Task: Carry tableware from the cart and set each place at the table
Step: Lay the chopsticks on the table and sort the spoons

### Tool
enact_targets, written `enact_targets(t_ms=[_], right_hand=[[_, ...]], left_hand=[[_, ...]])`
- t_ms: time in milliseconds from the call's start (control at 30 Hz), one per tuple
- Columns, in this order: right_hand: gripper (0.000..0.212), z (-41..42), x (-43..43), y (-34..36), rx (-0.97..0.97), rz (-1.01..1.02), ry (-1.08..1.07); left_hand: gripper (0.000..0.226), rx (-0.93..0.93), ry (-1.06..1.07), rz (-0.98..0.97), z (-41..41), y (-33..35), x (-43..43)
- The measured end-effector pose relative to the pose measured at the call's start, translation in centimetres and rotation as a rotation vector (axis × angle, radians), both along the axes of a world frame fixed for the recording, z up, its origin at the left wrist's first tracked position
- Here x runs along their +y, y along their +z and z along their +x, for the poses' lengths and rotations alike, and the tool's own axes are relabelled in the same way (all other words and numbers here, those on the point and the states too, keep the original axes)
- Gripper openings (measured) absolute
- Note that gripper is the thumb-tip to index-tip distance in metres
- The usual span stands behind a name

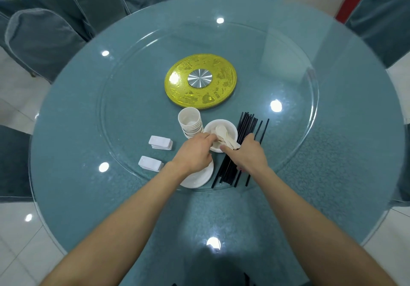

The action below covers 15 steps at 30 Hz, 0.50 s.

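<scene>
On the near edge of the glass turntable (133, 99), the tableware sits heaped together: a stack of cups (189, 121), a white bowl (229, 127) full of spoons (220, 130), a spread of black chopsticks (249, 122), a stack of plates (199, 180) and 2 stacks of white rests (160, 142). None of it has reached a place at the table (88, 197) yet, so the setting looks barely begun.

Both arms stretch forward from the person's body and meet over the bowl. The left hand (195, 152) lies palm down above the plates, its fingers curled onto the spoons inside the bowl, gripping them. The right hand (248, 154) hovers over the chopsticks with its thumb side against the bowl's near rim. Its fingers are hidden beneath it, so I cannot tell whether it holds the spoon handles or only steadies the bowl.

The step in hand seems to be sorting out the spoons. To do it well, I would keep the bowl braced with 1 hand, lift the spoons cleanly by their handles without dragging the bowl into the cups beside it, and keep the wrist clear of the chopsticks, which would roll easily on glass.
</scene>
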State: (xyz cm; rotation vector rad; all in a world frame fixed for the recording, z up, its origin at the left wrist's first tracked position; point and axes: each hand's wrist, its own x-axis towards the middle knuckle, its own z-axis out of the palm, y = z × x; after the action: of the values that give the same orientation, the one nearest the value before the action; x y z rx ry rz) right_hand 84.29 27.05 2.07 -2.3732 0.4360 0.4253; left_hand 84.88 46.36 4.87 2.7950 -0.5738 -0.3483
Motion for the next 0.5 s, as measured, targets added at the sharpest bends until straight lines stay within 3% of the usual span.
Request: enact_targets(t_ms=[233, 400, 500], right_hand=[[0.036, -0.2, 0.5, -1.2, -0.126, 0.002, 0.026], [0.064, -0.2, 0.6, -1.2, -0.153, -0.107, -0.016], [0.052, 0.2, 0.5, -1.4, -0.143, -0.054, 0.031]], left_hand=[[0.045, 0.02, 0.022, -0.004, 0.0, -0.5, 0.3], [0.043, 0.007, 0.018, -0.014, -0.1, -0.5, 0.2], [0.044, 0.01, 0.018, -0.015, 0.0, -0.5, 0.2]])
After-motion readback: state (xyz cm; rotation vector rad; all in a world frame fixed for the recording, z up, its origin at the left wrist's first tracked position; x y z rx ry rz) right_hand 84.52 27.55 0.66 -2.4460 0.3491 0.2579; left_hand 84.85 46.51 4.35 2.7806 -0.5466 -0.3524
